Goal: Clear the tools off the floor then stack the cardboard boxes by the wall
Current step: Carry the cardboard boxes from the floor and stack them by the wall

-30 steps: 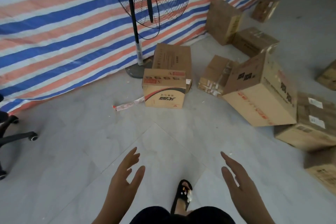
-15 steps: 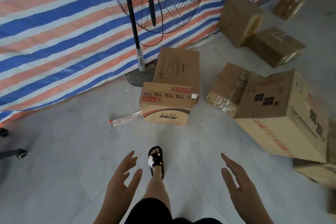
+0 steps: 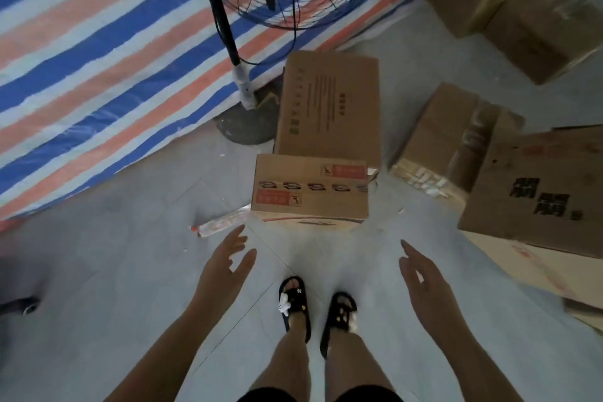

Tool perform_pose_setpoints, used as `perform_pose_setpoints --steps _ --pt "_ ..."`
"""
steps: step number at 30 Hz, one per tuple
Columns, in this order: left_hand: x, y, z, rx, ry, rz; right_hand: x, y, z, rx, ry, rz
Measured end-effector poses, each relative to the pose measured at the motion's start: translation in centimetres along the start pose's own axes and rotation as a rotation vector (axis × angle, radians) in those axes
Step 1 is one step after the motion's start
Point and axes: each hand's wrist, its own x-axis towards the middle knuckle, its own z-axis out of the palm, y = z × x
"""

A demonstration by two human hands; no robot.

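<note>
Both hands are held out empty above the grey floor, fingers straight: left hand, right hand. Just ahead of the feet a small taped box is seen, touching a taller box behind it. Further boxes are scattered to the right. A fan stand is placed against the striped tarp.

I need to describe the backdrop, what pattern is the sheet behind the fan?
The sheet has blue, orange and white stripes, seen in the head view.
</note>
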Motion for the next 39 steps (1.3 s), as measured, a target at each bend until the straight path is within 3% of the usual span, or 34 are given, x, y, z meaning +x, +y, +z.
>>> perform_pose_setpoints --steps 7,11,16,20,29,39 --pt "17.4 -7.3 7.4 -0.036 0.107 -0.222 18.7 7.8 8.0 -0.054 -0.040 0.147" --pt "26.0 -12.7 12.5 -0.073 0.273 -0.320 27.7 14.1 13.3 0.004 0.020 0.198" --pt "31.9 -19.0 16.4 -0.485 0.239 -0.504 32.9 20.0 17.7 0.251 0.033 0.280" --pt "32.7 -20.2 17.5 -0.661 0.225 -0.502 33.4 20.3 18.8 0.500 0.061 0.321" --pt "26.8 -13.0 10.9 -0.753 0.265 -0.481 28.3 10.6 12.9 0.518 0.154 0.325" --pt "12.2 -0.9 -3.4 -0.851 0.527 -0.433 19.0 -7.2 4.2 0.421 -0.030 0.086"
